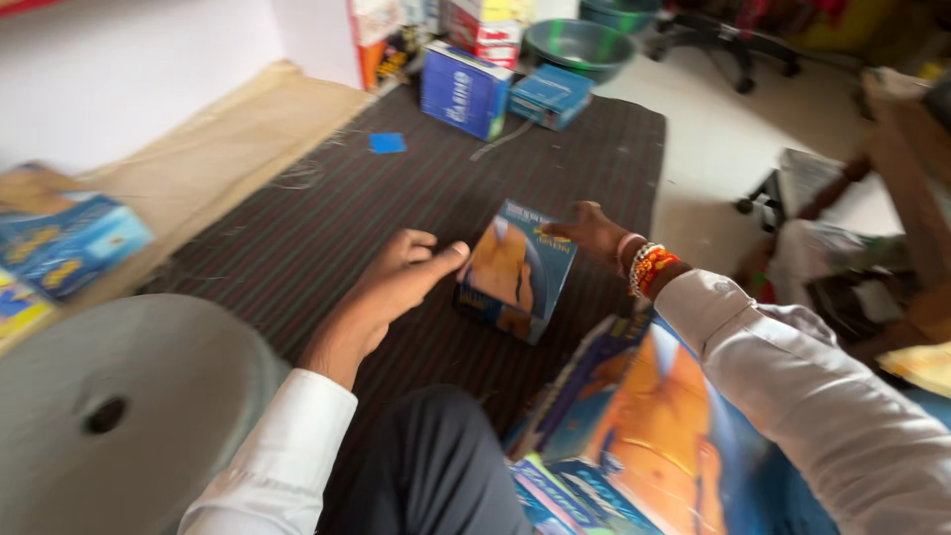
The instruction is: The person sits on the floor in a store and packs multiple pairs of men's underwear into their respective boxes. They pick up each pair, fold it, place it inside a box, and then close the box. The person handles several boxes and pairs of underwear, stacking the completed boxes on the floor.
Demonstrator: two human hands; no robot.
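On mat (297,238), hands (391,282) flanking box (515,267)

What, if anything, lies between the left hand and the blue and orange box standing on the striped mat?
Nothing visible does. The left hand hovers just left of the blue and orange box, with only bare striped mat showing in the narrow gap. The right hand already rests on the box's top right corner.

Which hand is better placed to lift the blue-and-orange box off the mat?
Right, probably. The right hand already grips the box at its top corner, while the left hand sits just beside it, thumb pointing at its side, apparently not touching.
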